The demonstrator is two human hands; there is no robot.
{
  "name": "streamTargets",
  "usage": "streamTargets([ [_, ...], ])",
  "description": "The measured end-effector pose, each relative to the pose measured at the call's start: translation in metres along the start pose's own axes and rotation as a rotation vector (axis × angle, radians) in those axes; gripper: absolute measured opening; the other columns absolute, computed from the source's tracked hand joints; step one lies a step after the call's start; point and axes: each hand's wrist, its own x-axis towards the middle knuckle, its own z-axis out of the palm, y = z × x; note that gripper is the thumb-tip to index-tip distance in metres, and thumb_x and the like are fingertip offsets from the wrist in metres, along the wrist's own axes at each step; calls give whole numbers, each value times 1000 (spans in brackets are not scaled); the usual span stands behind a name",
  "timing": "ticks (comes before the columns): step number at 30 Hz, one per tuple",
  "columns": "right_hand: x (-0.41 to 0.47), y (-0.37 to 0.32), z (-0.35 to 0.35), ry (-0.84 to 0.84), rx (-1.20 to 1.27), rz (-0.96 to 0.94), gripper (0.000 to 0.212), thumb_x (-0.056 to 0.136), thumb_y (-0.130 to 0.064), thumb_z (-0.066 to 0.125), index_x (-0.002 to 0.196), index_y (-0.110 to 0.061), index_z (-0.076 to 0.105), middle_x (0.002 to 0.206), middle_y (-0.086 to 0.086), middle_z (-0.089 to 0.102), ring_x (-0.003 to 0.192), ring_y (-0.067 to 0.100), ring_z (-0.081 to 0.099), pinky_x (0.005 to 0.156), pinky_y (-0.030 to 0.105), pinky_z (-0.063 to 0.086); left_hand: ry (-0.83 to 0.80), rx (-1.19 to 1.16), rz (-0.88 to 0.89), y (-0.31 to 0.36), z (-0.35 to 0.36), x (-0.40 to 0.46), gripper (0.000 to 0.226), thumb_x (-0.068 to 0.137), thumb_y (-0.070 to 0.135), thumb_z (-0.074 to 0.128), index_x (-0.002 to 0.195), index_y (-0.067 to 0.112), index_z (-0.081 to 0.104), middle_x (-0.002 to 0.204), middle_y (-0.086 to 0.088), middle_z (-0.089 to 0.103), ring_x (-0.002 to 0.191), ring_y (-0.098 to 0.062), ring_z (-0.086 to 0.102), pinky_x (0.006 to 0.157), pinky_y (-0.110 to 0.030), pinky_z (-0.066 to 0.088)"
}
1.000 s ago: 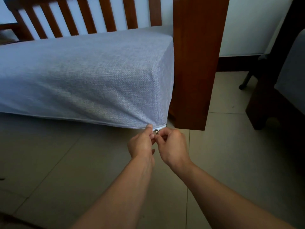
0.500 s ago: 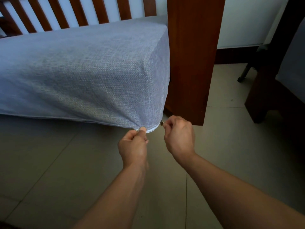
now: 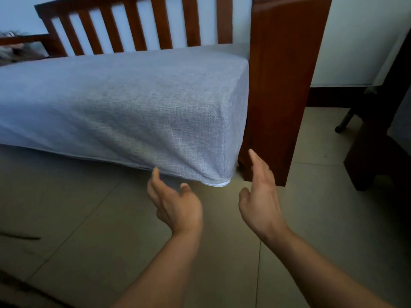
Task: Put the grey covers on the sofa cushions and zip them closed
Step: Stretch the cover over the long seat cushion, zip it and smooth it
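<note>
Cushion (image 3: 124, 103), already inside the grey cover (image 3: 195, 138), lies on the wooden sofa frame (image 3: 287, 85) with its front right corner overhanging the tiled floor (image 3: 89, 230). A short white strip (image 3: 216, 184) shows at the bottom edge of that corner; whether it is zipper tape or inner lining cannot be told, and no slider is visible.

Left hand (image 3: 175, 205) is held palm-up just below the front bottom edge, its fingers (image 3: 155, 174) extended and close to the fabric; contact cannot be confirmed. Right hand (image 3: 260, 196) is held beside the corner, in front of the frame's side panel, fingers straight. Neither hand grips anything.

Handling assessment:
- The cover is a coarse woven textile, likely soft, pliable and non-slip; it should pinch easily but will bunch if pulled off-axis.
- The cushion appears to be a thick foam block: probably light for its bulk, compressible, and prone to sagging where unsupported.
- It is not fragile; the zipper teeth and seam are the likely weak points.

Recommended hold: pinch the bottom seam at the corner for fabric adjustment. To lift or reseat the cushion, support it from beneath with flat palms on either side of the corner.
</note>
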Motion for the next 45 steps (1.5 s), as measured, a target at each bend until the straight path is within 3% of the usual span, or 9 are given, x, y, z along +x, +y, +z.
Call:
streamTargets([
  [5,13,-32,2,-108,16,-83,86,86,-30,64,150,-21,7,155,-2,18,141,13,20,115,33,22,-353,213,140,6,6,-1,79,85,-7,40,150,23,6,158,8,-2,141,-10,16,108,-25,21],
  [10,40,-44,-3,-185,-213,84,80,91,-28,56,149,-23,2,139,8,43,115,31,51,83,37,42,-496,262,-19,-1,1,-4,87,83,-2,37,146,41,-3,141,1,46,109,-27,56,93,-36,45],
  [15,24,-49,-4,-127,-416,75,35,93,-22,50,125,-14,36,112,8,56,96,29,56,66,31,37,-186,80,-191,11,-5,18,39,89,4,43,127,14,40,124,-9,56,109,-30,54,91,-32,40],
  [19,7,-59,-6,-130,-631,-144,28,84,-20,64,107,-14,51,109,1,52,94,20,54,61,26,34,-230,-324,-502,13,0,39,14,96,7,42,102,6,55,106,-14,61,100,-28,61,81,-31,47],
  [23,2,-60,2,-54,-618,-522,27,53,1,82,73,-6,65,82,9,66,68,26,63,51,26,47,-250,-587,-693,11,4,48,21,100,20,42,109,10,58,99,-6,64,88,-15,60,81,-31,40],
  [27,13,-59,15,-121,-799,-807,16,72,-10,56,78,-15,70,80,1,64,78,19,62,69,26,49,-98,-734,-744,6,7,68,26,96,18,52,116,3,59,106,-12,66,96,-22,63,82,-34,47],
  [32,27,-65,38,-161,-1042,-901,20,72,-19,53,85,-20,69,79,0,62,75,17,58,68,28,46,72,-626,-685,2,20,88,21,91,7,54,104,-6,64,89,-15,67,90,-28,65,84,-36,53],
  [38,42,-66,55,-197,-1104,-920,28,74,-6,40,59,-17,61,53,1,54,53,18,52,58,26,42,110,-274,-539,-26,24,92,23,88,8,54,99,-7,67,100,-21,68,99,-34,63,89,-40,50],
  [45,36,-73,42,-395,-1076,-921,10,58,-20,73,58,-21,63,55,-4,58,54,14,55,58,22,45,74,-336,-539,-27,21,87,21,86,5,57,101,-8,64,103,-25,65,99,-38,62,90,-44,50],
])
